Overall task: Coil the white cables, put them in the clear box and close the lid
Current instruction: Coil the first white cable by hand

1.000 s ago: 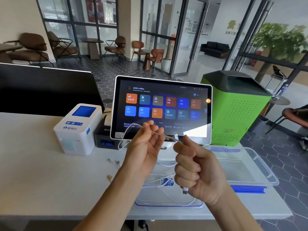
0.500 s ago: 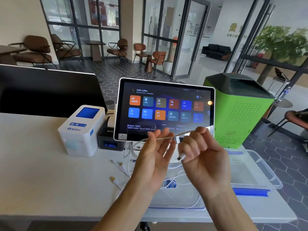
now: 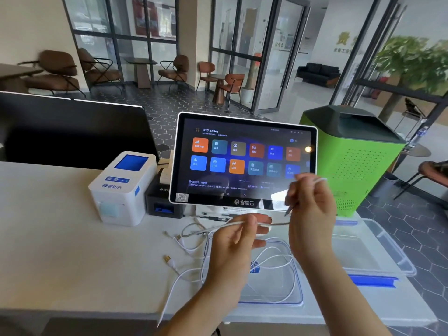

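Note:
Both hands hold one white cable [image 3: 276,223] in the air above the table. My left hand [image 3: 232,248] pinches it between thumb and fingers; the cable trails left and down to the table. My right hand [image 3: 310,214] is raised higher, fingers closed on a loop of the same cable, whose plug end pokes out below the fingers. More white cables [image 3: 274,263] lie tangled under my hands, partly on the flat clear lid [image 3: 271,301] with blue trim. The clear box [image 3: 378,258] stands open to the right, its blue latch at the front.
A touch-screen terminal [image 3: 242,158] stands right behind my hands. Left of it sit a small black printer [image 3: 160,200] and a white label printer [image 3: 121,187]. A dark monitor [image 3: 72,132] is at the far left. A green cabinet [image 3: 351,161] rises behind the box.
My right hand has swung up and to the right, drawing the cable into a loop. My left hand has dropped slightly and closed its pinch, and the cable between them is now pulled straight.

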